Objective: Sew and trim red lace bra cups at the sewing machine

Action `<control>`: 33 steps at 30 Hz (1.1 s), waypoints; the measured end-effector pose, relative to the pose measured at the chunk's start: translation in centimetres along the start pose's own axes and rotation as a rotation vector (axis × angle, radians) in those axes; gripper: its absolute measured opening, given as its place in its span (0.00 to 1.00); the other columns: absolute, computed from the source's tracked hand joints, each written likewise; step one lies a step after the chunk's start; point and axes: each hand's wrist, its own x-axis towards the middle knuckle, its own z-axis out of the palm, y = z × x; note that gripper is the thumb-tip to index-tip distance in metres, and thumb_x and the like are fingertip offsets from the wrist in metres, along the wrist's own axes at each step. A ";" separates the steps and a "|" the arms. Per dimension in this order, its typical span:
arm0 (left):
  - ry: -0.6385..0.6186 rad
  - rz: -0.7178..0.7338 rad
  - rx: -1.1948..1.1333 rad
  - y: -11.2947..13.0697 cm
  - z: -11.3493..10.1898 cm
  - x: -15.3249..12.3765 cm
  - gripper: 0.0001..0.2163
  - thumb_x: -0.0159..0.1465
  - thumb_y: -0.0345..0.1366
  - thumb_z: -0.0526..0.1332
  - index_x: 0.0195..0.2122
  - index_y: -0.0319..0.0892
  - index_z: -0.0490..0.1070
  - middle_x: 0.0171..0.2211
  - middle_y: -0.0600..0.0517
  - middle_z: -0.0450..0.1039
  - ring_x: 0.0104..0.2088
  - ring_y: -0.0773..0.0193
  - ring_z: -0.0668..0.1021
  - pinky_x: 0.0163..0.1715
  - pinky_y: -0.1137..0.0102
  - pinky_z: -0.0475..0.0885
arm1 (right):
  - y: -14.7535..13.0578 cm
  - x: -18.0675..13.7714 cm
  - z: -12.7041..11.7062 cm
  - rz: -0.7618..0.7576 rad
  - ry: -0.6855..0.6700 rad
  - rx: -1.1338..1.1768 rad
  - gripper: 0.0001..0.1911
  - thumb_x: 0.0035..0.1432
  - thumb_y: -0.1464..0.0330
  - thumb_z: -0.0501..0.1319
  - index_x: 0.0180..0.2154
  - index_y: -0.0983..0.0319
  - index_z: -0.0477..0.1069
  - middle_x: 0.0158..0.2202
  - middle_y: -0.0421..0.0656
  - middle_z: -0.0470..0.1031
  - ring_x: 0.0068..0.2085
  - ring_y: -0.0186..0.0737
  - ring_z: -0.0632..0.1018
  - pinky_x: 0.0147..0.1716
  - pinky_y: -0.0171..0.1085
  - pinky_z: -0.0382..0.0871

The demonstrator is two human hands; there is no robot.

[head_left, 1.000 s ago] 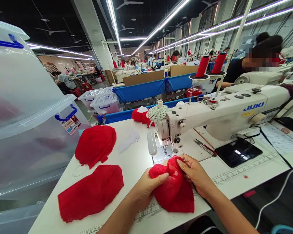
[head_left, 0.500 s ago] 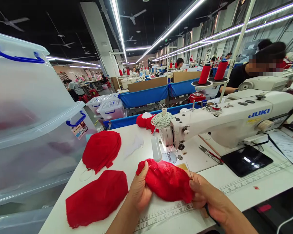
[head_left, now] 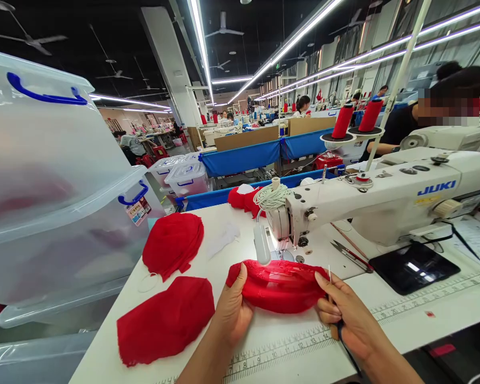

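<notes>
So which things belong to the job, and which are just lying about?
Apparently part of the job:
sheer red fabric held between left hand and right hand
slim metal tip by that hand
JUKI sewing machine
stacked red fabric pieces, probably

Seemingly just lying about:
red-handled scissors
glossy black slab, perhaps a tablet
white fabric scrap

Left hand (head_left: 233, 310) and right hand (head_left: 347, 309) apart

The sewing machine (head_left: 388, 186) reads "JUKI", while the ruler scale (head_left: 280, 353) shows, apparently, 7 through 14.
</notes>
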 end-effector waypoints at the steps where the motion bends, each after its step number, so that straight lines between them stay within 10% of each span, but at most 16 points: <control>1: 0.004 0.005 -0.002 0.0 0.0 0.0 0.07 0.65 0.28 0.57 0.35 0.36 0.75 0.35 0.43 0.80 0.39 0.58 0.81 0.47 0.62 0.76 | 0.1 0.1 0.0 -0.005 -0.008 -0.004 0.30 0.30 0.59 0.78 0.27 0.61 0.60 0.14 0.24 0.51 0.15 0.18 0.49 0.13 0.21 0.42; 24: 0.196 0.018 -0.115 0.7 -0.3 1.7 0.10 0.68 0.29 0.54 0.30 0.37 0.71 0.28 0.50 0.77 0.30 0.69 0.80 0.40 0.74 0.76 | 2.1 0.7 1.8 -0.085 -0.086 -0.120 0.27 0.39 0.50 0.71 0.30 0.58 0.61 0.13 0.25 0.46 0.17 0.24 0.47 0.12 0.22 0.40; 33: -0.042 0.064 0.011 0.3 -0.8 1.2 0.04 0.59 0.23 0.63 0.30 0.38 0.74 0.31 0.50 0.78 0.35 0.64 0.81 0.49 0.66 0.73 | 2.0 0.6 2.0 -0.139 -0.122 -0.102 0.24 0.42 0.53 0.71 0.33 0.61 0.66 0.14 0.25 0.46 0.17 0.23 0.46 0.15 0.25 0.40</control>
